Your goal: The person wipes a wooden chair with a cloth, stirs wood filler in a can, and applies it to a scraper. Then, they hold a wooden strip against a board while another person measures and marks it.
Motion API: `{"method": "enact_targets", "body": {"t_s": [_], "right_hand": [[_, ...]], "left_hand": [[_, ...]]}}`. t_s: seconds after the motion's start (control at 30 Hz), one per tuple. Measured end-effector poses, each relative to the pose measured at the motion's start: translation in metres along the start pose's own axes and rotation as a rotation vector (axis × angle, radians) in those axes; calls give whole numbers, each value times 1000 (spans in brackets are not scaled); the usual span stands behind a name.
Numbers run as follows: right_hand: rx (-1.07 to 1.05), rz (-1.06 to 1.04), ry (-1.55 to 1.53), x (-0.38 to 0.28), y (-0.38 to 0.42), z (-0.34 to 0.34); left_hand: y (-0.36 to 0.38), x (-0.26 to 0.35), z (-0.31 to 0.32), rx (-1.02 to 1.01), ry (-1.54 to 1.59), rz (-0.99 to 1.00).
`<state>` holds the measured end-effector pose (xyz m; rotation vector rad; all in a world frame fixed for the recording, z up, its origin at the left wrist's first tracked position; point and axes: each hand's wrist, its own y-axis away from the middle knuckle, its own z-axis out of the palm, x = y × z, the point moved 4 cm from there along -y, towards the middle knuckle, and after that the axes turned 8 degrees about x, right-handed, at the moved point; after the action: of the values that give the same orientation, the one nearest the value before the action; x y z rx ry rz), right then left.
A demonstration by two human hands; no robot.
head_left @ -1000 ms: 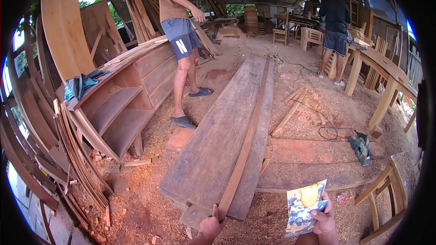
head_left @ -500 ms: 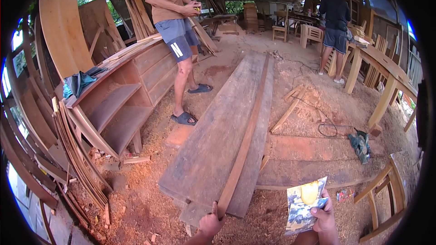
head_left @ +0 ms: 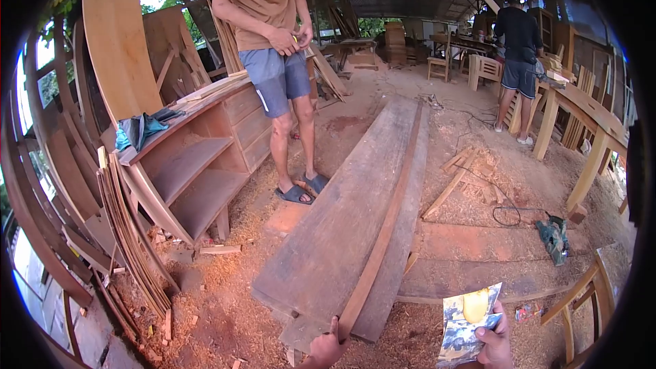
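Wood strip (head_left: 376, 260) lies lengthwise on the wide board (head_left: 321, 246). Left hand (head_left: 326, 350) at its near end, index out; can't tell if the fingers grip. Right hand (head_left: 499, 347) has fingers clenched on the printed sheet (head_left: 461, 343). Risk: strip could skew if nudged, far end looks unpinned.

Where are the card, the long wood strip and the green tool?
Card (head_left: 456, 339): head view, on its lower half.
Wood strip (head_left: 378, 253): head view, along its middle stretch.
Green tool (head_left: 555, 240): head view, on its body.
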<state>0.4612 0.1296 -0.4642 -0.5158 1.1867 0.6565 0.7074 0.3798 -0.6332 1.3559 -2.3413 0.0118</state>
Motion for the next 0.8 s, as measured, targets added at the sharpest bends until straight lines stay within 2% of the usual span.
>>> {"method": "enact_targets", "body": {"t_s": [0.03,0.13,0.17,0.33,0.47,0.63,0.8], "right_hand": [[6,1,16,0,-1,1],[140,26,-198,-21,-6,32],[124,6,-252,-28,-6,40],[191,48,-307,-16,-12,24],[131,83,-397,-19,-26,39],[34,109,-388,-21,-20,55],[96,123,-372,-32,-16,51]], "left_hand": [[2,2,-2,34,-17,8],[-1,-3,6,95,-9,58],[-3,-5,8,138,8,69],[12,15,-5,106,65,11],[11,36,7,162,77,33],[25,68,47,155,123,-67],[28,75,63,100,83,-98]]}}
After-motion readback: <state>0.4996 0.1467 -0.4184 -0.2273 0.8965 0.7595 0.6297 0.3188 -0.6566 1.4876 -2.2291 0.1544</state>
